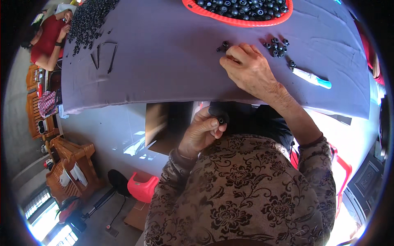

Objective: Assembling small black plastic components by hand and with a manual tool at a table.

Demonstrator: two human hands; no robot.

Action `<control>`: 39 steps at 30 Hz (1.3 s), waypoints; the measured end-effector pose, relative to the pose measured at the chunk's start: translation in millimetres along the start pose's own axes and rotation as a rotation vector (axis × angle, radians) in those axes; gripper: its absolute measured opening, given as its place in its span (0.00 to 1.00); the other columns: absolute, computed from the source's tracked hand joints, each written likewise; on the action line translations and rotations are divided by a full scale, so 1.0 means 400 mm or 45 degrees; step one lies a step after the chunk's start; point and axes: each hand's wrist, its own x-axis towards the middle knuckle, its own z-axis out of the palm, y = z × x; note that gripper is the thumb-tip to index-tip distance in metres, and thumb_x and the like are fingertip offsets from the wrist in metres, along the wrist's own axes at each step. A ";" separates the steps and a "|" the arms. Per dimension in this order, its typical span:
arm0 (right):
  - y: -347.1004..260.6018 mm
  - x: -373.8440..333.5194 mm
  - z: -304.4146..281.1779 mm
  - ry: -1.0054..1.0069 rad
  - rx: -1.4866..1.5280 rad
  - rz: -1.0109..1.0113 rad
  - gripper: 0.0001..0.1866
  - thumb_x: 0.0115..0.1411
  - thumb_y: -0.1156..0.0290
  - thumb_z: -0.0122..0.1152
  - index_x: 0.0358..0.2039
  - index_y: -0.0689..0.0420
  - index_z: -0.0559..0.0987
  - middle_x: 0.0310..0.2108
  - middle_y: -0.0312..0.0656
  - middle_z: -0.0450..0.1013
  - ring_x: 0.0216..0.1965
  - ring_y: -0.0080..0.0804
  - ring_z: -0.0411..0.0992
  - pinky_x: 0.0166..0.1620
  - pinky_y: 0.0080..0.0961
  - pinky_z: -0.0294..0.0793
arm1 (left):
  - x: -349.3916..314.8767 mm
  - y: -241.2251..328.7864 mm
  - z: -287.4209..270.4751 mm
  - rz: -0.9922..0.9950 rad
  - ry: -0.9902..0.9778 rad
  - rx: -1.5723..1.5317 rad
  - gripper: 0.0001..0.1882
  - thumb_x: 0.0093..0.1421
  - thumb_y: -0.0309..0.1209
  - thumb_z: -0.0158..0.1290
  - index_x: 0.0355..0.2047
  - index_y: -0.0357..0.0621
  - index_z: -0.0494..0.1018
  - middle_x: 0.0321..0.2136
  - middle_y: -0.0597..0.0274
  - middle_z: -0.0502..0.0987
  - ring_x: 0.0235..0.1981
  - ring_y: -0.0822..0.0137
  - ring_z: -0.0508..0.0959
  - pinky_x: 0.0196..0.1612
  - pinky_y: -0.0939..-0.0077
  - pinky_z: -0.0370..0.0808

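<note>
My left hand (201, 130) is below the table's front edge, thumb and fingers closed on a small black rounded part (221, 120) with a hole in its end. Over the tabletop, my right hand (249, 70) has its fingers curled down; whatever its fingertips hold, if anything, is hidden. Just beyond its knuckles lie a couple of small black parts (225, 44). To its right is a small cluster of similar black parts (276, 47). A white and blue tube (312, 77) lies near the right forearm, with one black piece (292, 63) at its tip.
A red basket (191, 7) full of black round parts stands at the far side of the purple-grey tablecloth (160, 61). Small black pieces (88, 24) are heaped far left, near a person in red (45, 41). Thin black rods (111, 57) lie nearer. Below is an open cardboard box (155, 123).
</note>
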 end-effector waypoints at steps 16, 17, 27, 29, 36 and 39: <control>-0.014 -0.123 -0.163 0.232 1.713 0.988 0.08 0.50 0.83 0.61 0.32 0.60 0.78 0.30 0.33 0.72 0.29 0.18 0.68 0.32 0.13 0.69 | 0.115 0.020 0.134 0.000 0.010 0.109 0.08 0.56 0.30 0.55 0.37 0.45 0.72 0.31 0.64 0.74 0.27 0.78 0.72 0.24 0.89 0.70; -0.016 -0.130 -0.176 0.228 1.745 1.072 0.08 0.50 0.84 0.61 0.32 0.61 0.78 0.30 0.34 0.72 0.29 0.19 0.68 0.33 0.14 0.69 | 0.123 0.014 0.144 -0.016 0.010 0.116 0.08 0.56 0.30 0.55 0.37 0.45 0.72 0.31 0.64 0.74 0.27 0.78 0.72 0.24 0.89 0.70; -0.031 -0.187 -0.239 0.418 2.033 0.985 0.09 0.48 0.84 0.62 0.32 0.65 0.76 0.30 0.41 0.72 0.32 0.24 0.69 0.37 0.19 0.70 | 0.159 -0.013 0.229 0.020 0.002 0.363 0.08 0.55 0.28 0.54 0.36 0.43 0.72 0.27 0.63 0.76 0.27 0.75 0.76 0.24 0.87 0.74; -0.035 -0.194 -0.241 0.414 2.011 1.016 0.09 0.48 0.84 0.62 0.31 0.65 0.76 0.31 0.42 0.71 0.33 0.25 0.69 0.37 0.19 0.70 | 0.158 -0.018 0.239 0.057 0.048 0.409 0.08 0.55 0.28 0.54 0.35 0.43 0.72 0.27 0.63 0.75 0.26 0.75 0.76 0.24 0.86 0.74; -0.037 -0.206 -0.240 0.520 2.045 0.943 0.09 0.47 0.84 0.63 0.31 0.64 0.76 0.30 0.41 0.70 0.34 0.27 0.67 0.37 0.22 0.68 | 0.155 -0.028 0.255 0.044 0.055 0.441 0.08 0.54 0.27 0.55 0.35 0.43 0.72 0.28 0.63 0.75 0.27 0.74 0.77 0.25 0.86 0.75; -0.038 -0.206 -0.250 0.539 1.938 0.884 0.09 0.47 0.84 0.63 0.31 0.63 0.76 0.29 0.41 0.70 0.33 0.27 0.66 0.38 0.22 0.67 | 0.157 -0.034 0.261 0.055 0.053 0.447 0.08 0.54 0.27 0.55 0.36 0.44 0.72 0.28 0.63 0.76 0.27 0.74 0.77 0.25 0.86 0.76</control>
